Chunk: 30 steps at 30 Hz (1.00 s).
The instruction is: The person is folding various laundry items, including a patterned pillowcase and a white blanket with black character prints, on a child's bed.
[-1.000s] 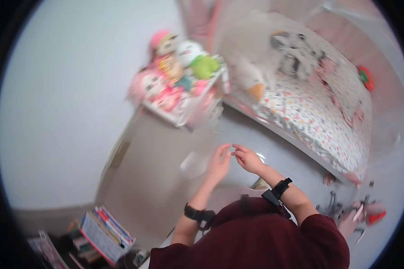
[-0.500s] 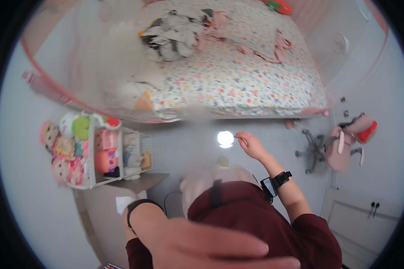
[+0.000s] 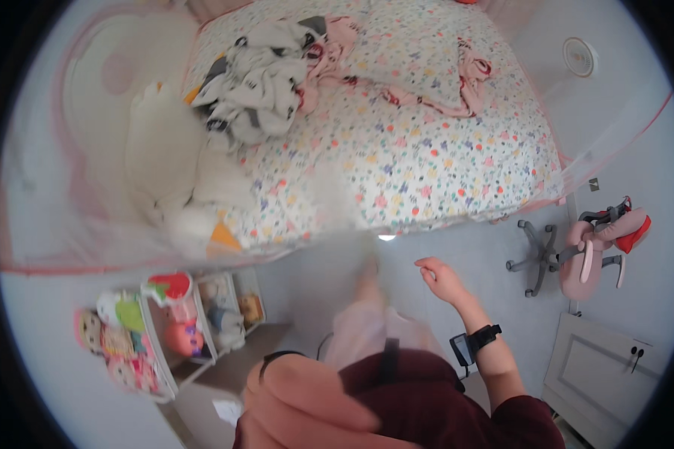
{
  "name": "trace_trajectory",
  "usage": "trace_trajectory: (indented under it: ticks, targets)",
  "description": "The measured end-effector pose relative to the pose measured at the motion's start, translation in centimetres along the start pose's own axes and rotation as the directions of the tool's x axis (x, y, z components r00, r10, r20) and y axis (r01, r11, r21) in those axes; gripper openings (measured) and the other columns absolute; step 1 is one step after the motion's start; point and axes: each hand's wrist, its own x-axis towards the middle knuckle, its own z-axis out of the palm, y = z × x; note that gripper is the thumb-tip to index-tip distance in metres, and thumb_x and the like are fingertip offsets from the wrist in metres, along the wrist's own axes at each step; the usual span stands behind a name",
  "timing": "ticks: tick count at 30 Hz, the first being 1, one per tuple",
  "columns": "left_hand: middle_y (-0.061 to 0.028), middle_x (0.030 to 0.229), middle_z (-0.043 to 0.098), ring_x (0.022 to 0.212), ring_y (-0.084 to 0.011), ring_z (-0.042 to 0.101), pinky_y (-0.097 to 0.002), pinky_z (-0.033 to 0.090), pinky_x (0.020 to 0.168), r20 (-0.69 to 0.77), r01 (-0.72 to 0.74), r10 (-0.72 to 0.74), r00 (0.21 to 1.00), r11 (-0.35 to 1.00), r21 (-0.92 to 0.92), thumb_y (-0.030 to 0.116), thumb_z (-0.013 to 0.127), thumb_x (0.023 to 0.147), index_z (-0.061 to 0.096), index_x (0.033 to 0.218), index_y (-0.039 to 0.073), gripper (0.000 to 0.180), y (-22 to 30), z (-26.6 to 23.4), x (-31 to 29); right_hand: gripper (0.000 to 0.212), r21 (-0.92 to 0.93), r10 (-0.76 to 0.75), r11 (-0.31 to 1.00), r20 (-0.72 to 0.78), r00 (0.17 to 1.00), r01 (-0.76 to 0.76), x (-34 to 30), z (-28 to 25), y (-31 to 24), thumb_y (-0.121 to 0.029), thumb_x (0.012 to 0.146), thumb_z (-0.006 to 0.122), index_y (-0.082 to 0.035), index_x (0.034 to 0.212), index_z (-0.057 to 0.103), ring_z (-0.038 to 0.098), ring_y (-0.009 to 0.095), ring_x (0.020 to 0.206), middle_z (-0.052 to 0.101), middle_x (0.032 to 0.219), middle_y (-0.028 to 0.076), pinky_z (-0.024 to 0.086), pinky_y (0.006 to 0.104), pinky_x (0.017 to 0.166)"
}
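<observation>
My left hand (image 3: 299,408) looms large and slightly blurred at the bottom, close to the camera. Its fingers stretch toward the lower right, and I see nothing held. Over the floor in front of the bed hangs my right hand (image 3: 443,281). Its fingers are loosely bent, with the index finger and thumb apart and nothing between them. Beyond it is the bed (image 3: 427,179) with a flowered sheet. A grey and white crumpled cloth (image 3: 258,90) and a pink crumpled cloth (image 3: 468,90) lie on it.
A sheer net (image 3: 60,232) hangs round the bed, with a white plush goose (image 3: 161,142) at its left. At left stands a white shelf rack (image 3: 156,340) of soft toys. A pink swivel chair (image 3: 580,269) and a white cabinet (image 3: 595,367) are at right.
The view has shifted, so the bed appears nearer and lower. One bare foot shows ahead of my body. My left hand has turned and drawn leftward; my right hand stays empty.
</observation>
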Motion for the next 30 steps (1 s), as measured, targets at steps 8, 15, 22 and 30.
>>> trace_trajectory:
  ticks: [8,15,22,30]
  targets:
    - [-0.0138,0.118,0.049,0.1,-0.0212,0.054,-0.0316,0.042,0.085,-0.218,0.914,-0.92,0.325,0.365,-0.179,0.029,0.034,0.095,0.033,0.126,0.003,0.041,-29.1,0.3,-11.4,0.024,0.186,0.115,0.979,-0.155,0.981,-0.086,18.2,-6.5,1.0,-0.008,0.085,0.048,-0.003,0.107,0.055,0.059,0.024,0.085,0.059,0.096,0.013,0.047,0.0315,0.074]
    - [-0.0133,0.121,0.046,0.102,-0.0204,0.053,-0.0307,0.043,0.084,-0.214,0.955,-0.931,0.296,0.293,0.047,0.03,0.036,0.094,0.033,0.126,0.003,0.042,-45.4,0.8,-19.5,0.031,0.276,0.14,0.96,-0.309,0.941,-0.052,32.3,-14.4,8.2,-0.008,0.085,0.048,-0.003,0.115,0.049,0.059,0.022,0.086,0.057,0.104,0.014,0.047,0.0289,0.075]
    - [-0.0124,0.122,0.045,0.102,-0.0198,0.053,-0.0305,0.044,0.082,-0.216,0.989,-0.973,0.086,0.109,-0.097,0.031,0.04,0.093,0.032,0.127,0.003,0.044,-58.4,0.9,-15.6,0.046,0.022,0.14,0.989,-0.482,0.865,-0.149,44.6,-23.2,17.5,-0.021,0.081,0.055,0.002,0.119,0.044,0.054,0.028,0.1,0.053,0.113,0.018,0.044,0.0349,0.084]
    - [-0.0083,0.117,0.044,0.105,-0.0191,0.048,-0.0298,0.044,0.081,-0.148,0.985,-0.976,-0.162,-0.169,0.038,0.036,0.049,0.088,0.036,0.124,0.003,0.05,-71.7,-0.6,-15.1,0.065,0.024,0.294,0.945,-0.502,0.813,-0.327,54.5,-27.9,24.1,-0.034,0.077,0.061,0.009,0.121,0.039,0.052,0.034,0.103,0.05,0.115,0.025,0.042,0.0353,0.085]
